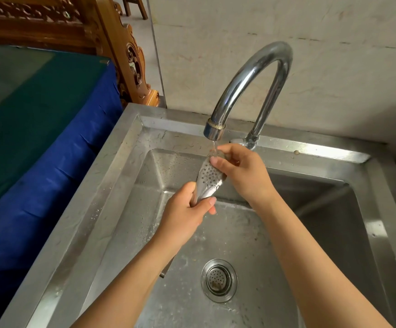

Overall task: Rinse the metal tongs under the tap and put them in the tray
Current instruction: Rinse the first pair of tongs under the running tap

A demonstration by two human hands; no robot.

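I'm looking down at a square stainless-steel sink [115,178], its basin wet and spotted with droplets. A round perforated metal drain strainer [219,280] sits in its floor. A curved chrome gooseneck tap [236,86] stands on the back rim. A blue and green cloth-covered surface [38,119] adjoins the sink's left edge.

Left hand [185,214] and right hand [242,174] bare; forearms bare too, right down to the bottom edge. Fingernails short, plain. Wrists slim.
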